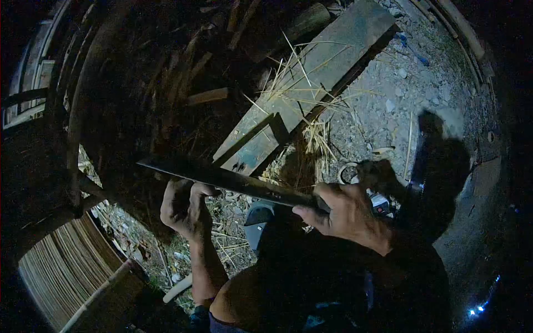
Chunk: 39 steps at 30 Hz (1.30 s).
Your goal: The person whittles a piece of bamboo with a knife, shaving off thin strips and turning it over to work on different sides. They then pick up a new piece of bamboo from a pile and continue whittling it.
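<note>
A long flat blade, like a machete (pixel 239 182), lies slantwise across the middle of the view with its pointed end to the left. My right hand (pixel 352 216) is closed round its right end, thumb and fingers on either side; any handle is mostly hidden. Under the left part of the blade, my left hand (pixel 186 208) is closed, its curled fingers against the lower edge. Part of a grey shoe or sandal (pixel 258 225) shows below the blade.
Beyond the blade a wooden plank (pixel 333 47) runs up to the right, with loose straw (pixel 300 97) across it. Stony ground (pixel 388 94) lies beside it. A pale ring (pixel 348 172) and a small white-and-black object (pixel 380 203) are near my right hand. Slats (pixel 69 272) sit lower left.
</note>
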Motion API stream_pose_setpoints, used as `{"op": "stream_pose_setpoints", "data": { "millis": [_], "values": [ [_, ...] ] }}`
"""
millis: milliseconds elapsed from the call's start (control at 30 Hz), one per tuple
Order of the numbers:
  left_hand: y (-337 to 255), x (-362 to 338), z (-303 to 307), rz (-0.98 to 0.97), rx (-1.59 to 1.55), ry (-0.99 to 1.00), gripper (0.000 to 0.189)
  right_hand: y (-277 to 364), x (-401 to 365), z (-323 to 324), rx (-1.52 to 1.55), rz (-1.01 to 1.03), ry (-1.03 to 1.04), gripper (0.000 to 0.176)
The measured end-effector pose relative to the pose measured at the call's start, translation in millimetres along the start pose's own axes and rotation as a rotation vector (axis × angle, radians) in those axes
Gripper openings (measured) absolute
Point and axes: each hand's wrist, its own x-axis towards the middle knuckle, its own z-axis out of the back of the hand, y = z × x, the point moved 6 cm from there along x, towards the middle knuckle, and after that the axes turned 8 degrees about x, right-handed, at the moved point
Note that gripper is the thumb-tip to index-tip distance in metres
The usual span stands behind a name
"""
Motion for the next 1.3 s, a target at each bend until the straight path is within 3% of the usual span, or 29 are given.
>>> {"op": "stream_pose_setpoints", "data": {
  "millis": [33, 100, 167, 200, 333, 433, 500, 567, 633, 667, 700, 767, 833, 867, 900, 1000, 1067, 1100, 1133, 1167, 1200, 1267, 1300],
  "values": [
    [5, -2, 0, 0.078, -0.045, 0.060, 0.016, -3, 0, 4, 0.004, -0.014, -0.016, 0.038],
    [10, -4, 1, 0.032, -0.001, 0.027, 0.013, -21, 2, 4, -0.062, -0.049, 0.037, 0.040],
    [6, -1, 2, -0.015, 0.046, -0.008, 0.011, -43, 2, 8, -0.066, -0.259, 0.019, 0.042],
    [-5, 5, -3, -0.008, 0.029, 0.012, 0.004, -35, -2, 11, -0.137, -0.130, -0.025, 0.043],
    [-20, 7, -11, 0.034, -0.019, 0.012, 0.012, -27, -10, 14, -0.042, 0.042, -0.029, 0.042],
    [-13, 7, -10, -0.008, 0.028, 0.033, 0.013, -80, -2, 15, -0.141, -0.535, 0.007, 0.049],
    [-2, 1, -4, -0.007, -0.006, -0.039, 0.013, -86, -9, 15, -0.123, -0.436, -0.036, 0.051],
    [-13, 2, -8, 0.071, -0.028, -0.002, 0.012, -67, -18, 16, -0.192, -0.210, -0.041, 0.052],
    [-16, 6, -12, 0.126, -0.065, 0.018, 0.011, -81, -14, 14, -0.148, -0.232, -0.022, 0.051],
    [-13, 5, -10, 0.111, -0.067, 0.038, 0.003, -105, -12, 13, -0.139, -0.341, -0.068, 0.051],
    [-8, 3, -8, 0.095, -0.063, 0.057, 0.011, -116, -9, 14, -0.125, -0.447, -0.113, 0.050],
    [-3, 3, 1, 0.124, -0.153, 0.038, 0.011, -103, -6, 19, -0.213, -0.392, -0.119, 0.052],
    [-16, 16, 7, 0.058, 0.085, 0.078, 0.008, -101, -14, 19, -0.248, -0.369, -0.126, 0.055],
    [-13, 22, 15, 0.096, 0.193, 0.010, 0.008, -116, -25, 13, -0.279, -0.399, -0.198, 0.058],
    [-12, 34, 22, -0.011, 0.190, -0.039, 0.007, -115, -26, 10, -0.291, -0.366, -0.208, 0.058],
    [4, 68, 30, 0.252, 0.006, -0.128, 0.010, -116, -28, 5, -0.206, -0.428, -0.190, 0.061],
    [17, 108, 18, 0.261, -0.192, -0.144, 0.012, -114, -29, -1, -0.160, -0.461, -0.183, 0.061],
    [8, 130, -8, 0.288, -0.592, -0.114, 0.020, -113, -29, -5, -0.163, -0.450, -0.167, 0.061],
    [18, 154, -9, 0.022, -0.190, -0.126, 0.032, -116, -32, -5, -0.163, -0.488, -0.195, 0.061],
    [31, 165, -16, 0.244, -0.043, -0.066, 0.044, -120, -34, -3, -0.163, -0.528, -0.223, 0.062],
    [30, 174, -27, 0.377, -0.172, 0.062, 0.055, -123, -32, -4, -0.187, -0.506, -0.129, 0.067],
    [111, 188, -27, 0.161, 0.359, 0.075, 0.054, -136, -36, -6, -0.175, -0.509, -0.146, 0.067],
    [140, 183, -28, 0.143, 0.492, 0.109, 0.053, -142, -42, -12, -0.164, -0.526, -0.162, 0.066]
  ]
}}
